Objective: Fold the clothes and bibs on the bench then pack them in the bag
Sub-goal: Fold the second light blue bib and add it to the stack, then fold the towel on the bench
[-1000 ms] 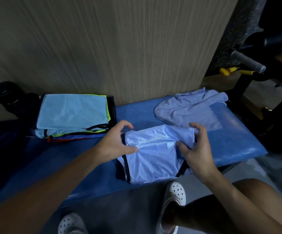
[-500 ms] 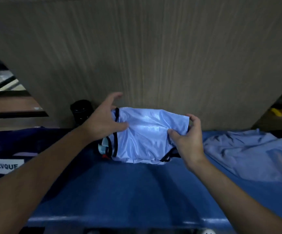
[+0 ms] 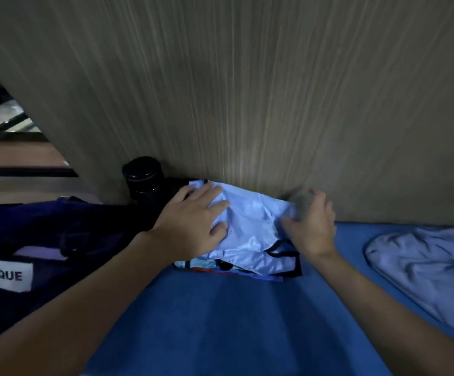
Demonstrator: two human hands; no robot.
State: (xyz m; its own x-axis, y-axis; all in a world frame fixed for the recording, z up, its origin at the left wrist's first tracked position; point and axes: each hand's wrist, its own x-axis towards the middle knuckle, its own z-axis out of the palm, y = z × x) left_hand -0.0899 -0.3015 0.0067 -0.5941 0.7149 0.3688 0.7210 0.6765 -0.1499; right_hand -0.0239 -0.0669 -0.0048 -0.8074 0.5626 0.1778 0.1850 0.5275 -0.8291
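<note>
- The folded light-blue bib (image 3: 250, 229) has left the front of the counter (image 3: 220, 321), where both hands were creasing it a second ago. Half a second ago it was in the air between them. Now it lies on top of the stack (image 3: 220, 268) of folded bibs, against the wall panel (image 3: 247, 104) and just beside a black container (image 3: 143, 177).
- To my eye that finishes this piece's folding. The crumpled grey garment (image 3: 424, 267) at the right end is not yet folded, and the navy bag (image 3: 30, 234) at the left has still to be packed.
- The left hand (image 3: 193, 226) reaches forward, palm down on the bib, fingers straight and spread, pressing it flat. Its grip is open.
- The right hand (image 3: 312, 229) sits at the bib's right edge, thumb touching the cloth. Its fingers are loosely lifted and blurred, and its grip looks open, holding nothing.
</note>
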